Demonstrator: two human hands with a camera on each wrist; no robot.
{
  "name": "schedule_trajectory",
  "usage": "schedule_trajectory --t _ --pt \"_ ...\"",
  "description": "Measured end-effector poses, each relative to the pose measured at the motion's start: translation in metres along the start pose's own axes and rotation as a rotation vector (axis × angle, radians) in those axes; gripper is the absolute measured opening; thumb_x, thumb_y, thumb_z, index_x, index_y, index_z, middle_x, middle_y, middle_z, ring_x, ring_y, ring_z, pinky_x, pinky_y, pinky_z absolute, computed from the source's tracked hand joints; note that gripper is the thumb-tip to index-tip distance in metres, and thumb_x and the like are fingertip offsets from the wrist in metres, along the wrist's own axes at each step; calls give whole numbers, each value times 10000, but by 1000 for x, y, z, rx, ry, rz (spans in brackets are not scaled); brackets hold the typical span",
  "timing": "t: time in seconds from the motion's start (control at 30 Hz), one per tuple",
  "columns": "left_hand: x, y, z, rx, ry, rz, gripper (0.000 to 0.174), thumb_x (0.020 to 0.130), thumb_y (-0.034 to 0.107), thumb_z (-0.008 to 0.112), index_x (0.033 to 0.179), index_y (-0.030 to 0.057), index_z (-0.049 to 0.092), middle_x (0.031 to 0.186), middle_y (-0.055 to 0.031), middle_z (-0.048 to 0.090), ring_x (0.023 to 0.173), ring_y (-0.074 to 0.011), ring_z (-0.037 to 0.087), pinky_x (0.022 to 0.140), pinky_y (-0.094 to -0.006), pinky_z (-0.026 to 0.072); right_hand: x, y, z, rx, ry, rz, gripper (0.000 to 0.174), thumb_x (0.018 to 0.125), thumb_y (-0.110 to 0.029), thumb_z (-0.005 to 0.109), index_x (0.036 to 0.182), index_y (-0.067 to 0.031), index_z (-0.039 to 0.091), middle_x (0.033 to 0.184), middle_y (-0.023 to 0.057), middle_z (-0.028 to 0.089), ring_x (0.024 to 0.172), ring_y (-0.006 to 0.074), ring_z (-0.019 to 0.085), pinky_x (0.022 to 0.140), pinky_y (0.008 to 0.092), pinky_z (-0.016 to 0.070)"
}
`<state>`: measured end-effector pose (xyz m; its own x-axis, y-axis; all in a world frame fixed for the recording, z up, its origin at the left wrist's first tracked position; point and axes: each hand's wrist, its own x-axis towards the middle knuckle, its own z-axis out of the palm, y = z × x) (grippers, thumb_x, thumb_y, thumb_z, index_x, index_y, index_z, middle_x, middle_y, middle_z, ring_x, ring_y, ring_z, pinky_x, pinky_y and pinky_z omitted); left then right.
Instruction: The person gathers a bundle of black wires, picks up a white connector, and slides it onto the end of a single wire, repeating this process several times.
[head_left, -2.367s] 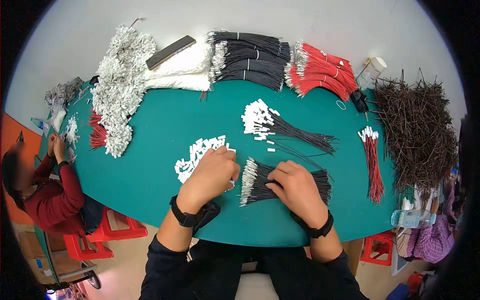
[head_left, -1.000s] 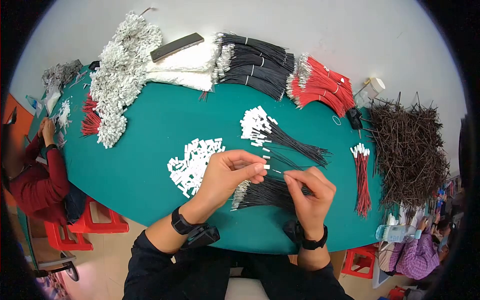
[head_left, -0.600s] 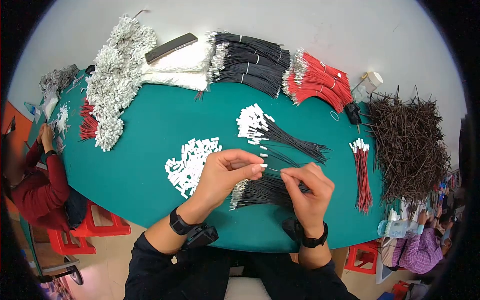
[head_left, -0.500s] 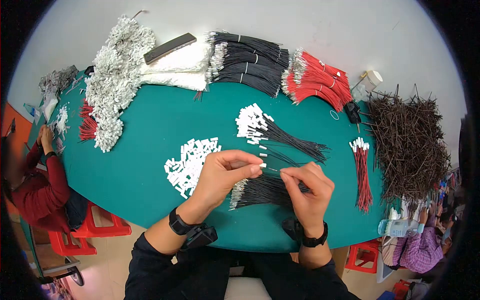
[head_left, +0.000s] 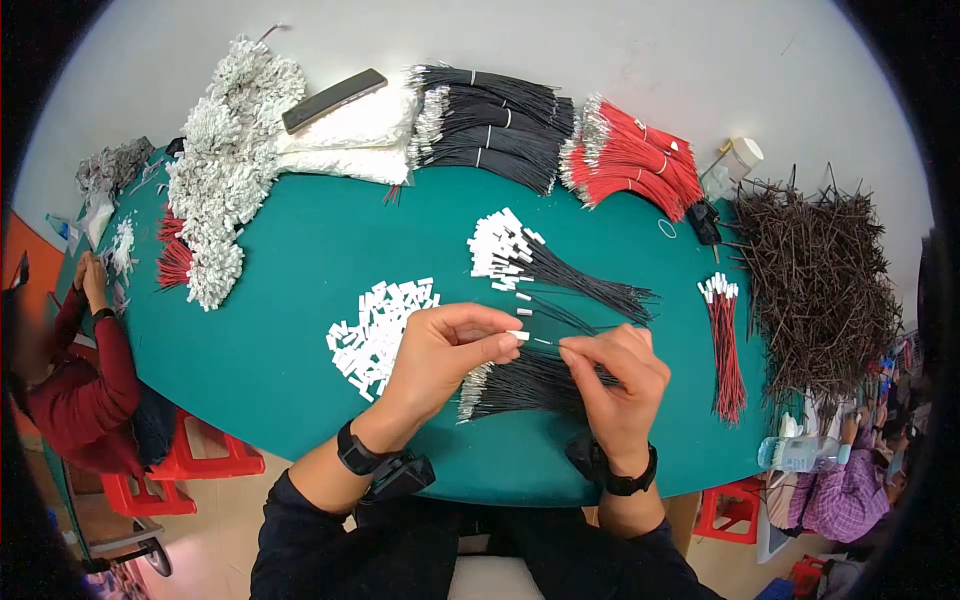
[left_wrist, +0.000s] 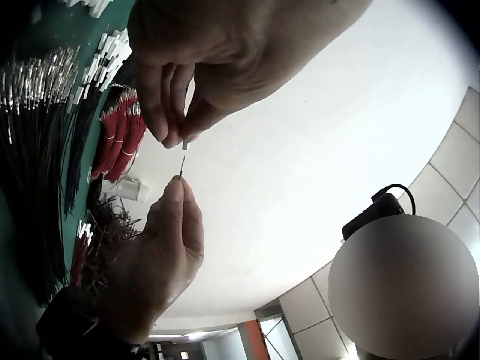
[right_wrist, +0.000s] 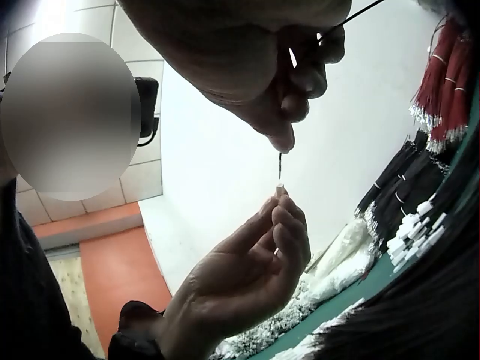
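My left hand point(head_left: 435, 360) pinches a small white connector housing point(head_left: 521, 336) between thumb and fingertips. Opposite it, my right hand point(head_left: 622, 385) pinches a thin black wire point(right_wrist: 280, 165) near its metal-tipped end. That tip points at the housing, with a short gap between them in both wrist views. Below the hands lies a bundle of black wires point(head_left: 525, 388), metal ends to the left, partly hidden by the right hand. A heap of loose white housings point(head_left: 365, 350) is left of it. Farther back, black wires point(head_left: 590, 272) with white housings on their ends are fanned out.
At the back lie tied black bundles point(head_left: 500, 130), red bundles point(head_left: 640, 155) and white bags point(head_left: 350, 140). White housings are massed point(head_left: 225, 160) at back left. Red wires point(head_left: 727, 350) and a dark tangled heap point(head_left: 820, 290) lie right. Another person point(head_left: 85, 385) sits at left.
Earlier, my left hand was at the loose housings and my right on the black bundle. Both have come together above the bundle, holding a housing and a wire; over the last half second they barely move.
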<state>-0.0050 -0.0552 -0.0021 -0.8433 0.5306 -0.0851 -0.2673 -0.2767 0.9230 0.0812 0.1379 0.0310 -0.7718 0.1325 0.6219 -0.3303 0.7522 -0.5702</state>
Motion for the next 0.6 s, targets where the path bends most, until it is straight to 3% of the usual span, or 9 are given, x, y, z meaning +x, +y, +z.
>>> schedule_trajectory --t 0.1,0.6 --pt "1 0 0 8 -1 -3 175 891 -28 755 1065 -32 746 947 -128 772 857 -172 750 793 -282 601 1 0 0 -3 14 -18 158 750 -5 833 875 -80 773 717 20 660 654 181 594 691 329 395" --pt "-1 1 1 51 -84 -23 175 919 -2 741 1092 -29 750 972 -109 770 888 -138 735 829 -259 592 1 1 1 -2 -27 -54 170 739 -10 833 876 -93 776 734 10 667 681 177 602 728 330 404"
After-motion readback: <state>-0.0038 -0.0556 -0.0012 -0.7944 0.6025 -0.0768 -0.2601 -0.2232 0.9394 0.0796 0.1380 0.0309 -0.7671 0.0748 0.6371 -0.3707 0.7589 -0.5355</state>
